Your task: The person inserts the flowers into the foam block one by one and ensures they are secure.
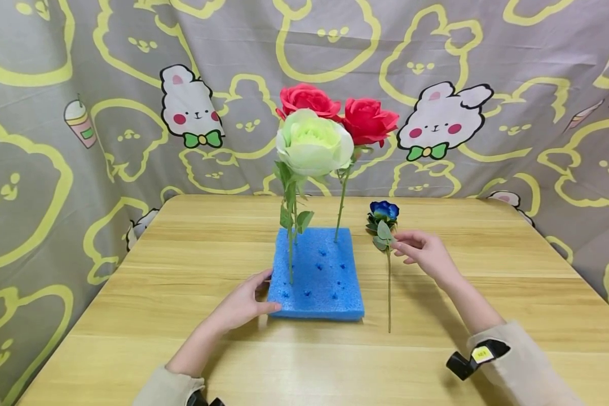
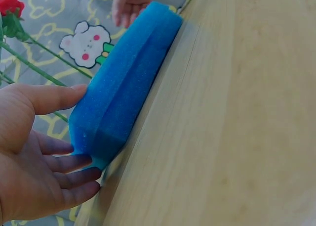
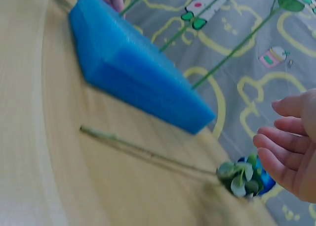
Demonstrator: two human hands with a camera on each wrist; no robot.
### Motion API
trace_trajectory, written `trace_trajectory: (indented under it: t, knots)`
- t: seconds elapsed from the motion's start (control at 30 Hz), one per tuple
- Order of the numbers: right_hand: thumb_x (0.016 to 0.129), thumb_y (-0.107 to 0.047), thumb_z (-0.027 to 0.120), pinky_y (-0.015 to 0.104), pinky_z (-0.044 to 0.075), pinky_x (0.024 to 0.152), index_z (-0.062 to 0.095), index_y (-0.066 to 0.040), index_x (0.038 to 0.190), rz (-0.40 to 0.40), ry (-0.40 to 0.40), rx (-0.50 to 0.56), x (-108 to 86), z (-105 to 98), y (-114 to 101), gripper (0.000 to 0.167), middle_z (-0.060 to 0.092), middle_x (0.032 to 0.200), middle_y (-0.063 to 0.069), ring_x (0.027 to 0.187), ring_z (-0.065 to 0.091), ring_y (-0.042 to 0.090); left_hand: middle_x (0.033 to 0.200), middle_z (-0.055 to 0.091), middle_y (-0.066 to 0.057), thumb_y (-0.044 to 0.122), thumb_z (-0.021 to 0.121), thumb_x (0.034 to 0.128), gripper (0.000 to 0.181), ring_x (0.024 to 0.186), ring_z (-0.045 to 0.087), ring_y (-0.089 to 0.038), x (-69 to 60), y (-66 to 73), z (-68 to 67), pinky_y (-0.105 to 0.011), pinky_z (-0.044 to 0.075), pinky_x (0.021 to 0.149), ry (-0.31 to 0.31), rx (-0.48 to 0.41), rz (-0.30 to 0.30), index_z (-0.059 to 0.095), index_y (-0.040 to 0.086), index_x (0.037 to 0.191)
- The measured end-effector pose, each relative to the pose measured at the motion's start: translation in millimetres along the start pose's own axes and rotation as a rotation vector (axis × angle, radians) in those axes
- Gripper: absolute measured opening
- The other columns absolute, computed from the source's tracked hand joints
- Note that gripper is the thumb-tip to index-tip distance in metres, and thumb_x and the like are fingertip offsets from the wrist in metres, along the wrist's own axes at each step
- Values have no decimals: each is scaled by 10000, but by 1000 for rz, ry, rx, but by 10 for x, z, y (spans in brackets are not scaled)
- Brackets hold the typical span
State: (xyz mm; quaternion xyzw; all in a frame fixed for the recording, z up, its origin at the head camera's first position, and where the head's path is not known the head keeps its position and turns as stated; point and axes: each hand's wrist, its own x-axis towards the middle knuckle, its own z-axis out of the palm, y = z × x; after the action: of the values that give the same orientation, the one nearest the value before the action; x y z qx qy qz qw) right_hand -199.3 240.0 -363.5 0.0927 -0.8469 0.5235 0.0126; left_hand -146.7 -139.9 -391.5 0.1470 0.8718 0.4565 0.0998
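A blue foam block [image 1: 317, 273] with several holes lies on the table. A pale green flower [image 1: 314, 142] and two red roses [image 1: 370, 121] stand upright with their stems in it. My left hand [image 1: 243, 301] rests against the block's left side, thumb at the near corner, fingers loosely extended in the left wrist view. A blue rose [image 1: 384, 211] with green leaves lies to the right of the block, its stem pointing toward me. My right hand [image 1: 428, 256] hovers beside its leaves; the right wrist view shows its fingers relaxed, with nothing in them.
The wooden table [image 1: 182, 242] reaches back to a grey curtain [image 1: 335, 51] with yellow outlines and rabbit prints. The tall flowers rise above the block's back and left parts. A black wrist strap [image 1: 479, 356] sits on the right sleeve.
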Motion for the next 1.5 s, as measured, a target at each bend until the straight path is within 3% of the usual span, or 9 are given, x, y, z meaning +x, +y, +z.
trace_trajectory:
  t: [0.17,0.5,0.6,0.73,0.9,1.27,1.5]
  knots:
    - [920,-187,591,346,546,704,517,120,1220,47,-18,-21,-14,-25,138,436,610,1091,280,845,656,150,1380,411,-222,235,742,786,803,1231,416,-377,2,-6,-1,-511,331,1011,-2,3,4,322,-59,1403]
    - [901,-63,571,286,539,677,456,149,1231,163,-68,61,26,62,343,408,597,1064,265,821,620,181,1372,417,-229,237,741,787,804,1226,420,-378,-6,3,-6,-511,336,1006,-2,9,7,321,-71,1399]
    - [904,-72,575,292,542,665,462,158,1225,161,-75,30,35,89,378,410,605,1071,273,839,639,202,1369,419,-229,236,740,788,802,1226,419,-380,-4,-3,-2,-512,334,1007,-4,2,5,321,-71,1399]
    - [910,-120,590,299,538,660,473,135,1237,185,-77,-5,56,119,397,431,608,1090,268,860,646,229,1359,429,-232,225,742,788,800,1222,425,-377,6,-19,1,-508,331,1011,-7,-6,12,320,-77,1396]
    - [901,-149,605,292,518,630,464,104,1256,217,-79,-48,113,160,394,458,622,1073,227,797,622,170,1355,440,-220,220,748,784,800,1220,433,-360,12,-23,-2,-498,329,1015,-5,-18,13,324,-68,1398]
    - [841,-55,642,277,492,557,429,107,1263,259,-73,-82,191,276,357,500,620,937,158,692,579,123,1376,415,-224,252,745,787,818,1245,403,-369,4,-22,-12,-516,304,1026,-13,-10,13,314,-72,1401]
    - [847,-43,624,272,479,518,459,125,1214,300,-74,-40,178,271,398,436,628,819,92,628,555,131,1364,425,-228,244,743,790,815,1232,416,-370,8,-29,-11,-508,319,1019,-19,-21,19,310,-78,1400]
